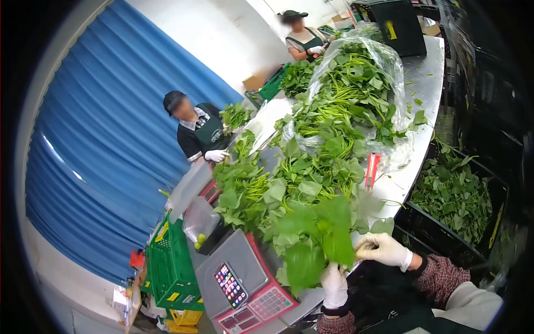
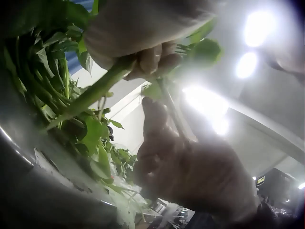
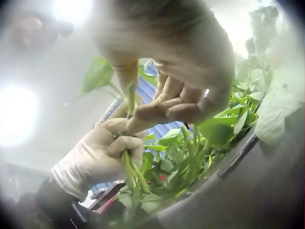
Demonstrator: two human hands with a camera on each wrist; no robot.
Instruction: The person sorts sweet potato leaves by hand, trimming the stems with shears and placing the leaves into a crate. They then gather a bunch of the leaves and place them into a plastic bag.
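Both hands wear pale gloves and meet near the table's front edge. My left hand [image 1: 335,286] [image 2: 143,36] [image 3: 102,155] grips a few green stems [image 2: 95,90] [image 3: 136,174], whose broad leaves [image 1: 306,264] fan out in the head view. Close beside it, my right hand [image 1: 385,250] [image 2: 190,167] [image 3: 176,62] pinches a stem [image 3: 131,99] between thumb and fingertip; a leaf [image 3: 96,76] shows beyond it. A large heap of leafy greens [image 1: 334,133] covers the table behind the hands.
A phone [image 1: 230,285] lies on a red-edged scale [image 1: 272,305] at the left. A red tool [image 1: 372,170] rests right of the heap. Greens fill a black crate [image 1: 445,239] on the right. Green crates [image 1: 172,267] stand left. Two people [image 1: 203,131] [image 1: 303,39] stand across the table.
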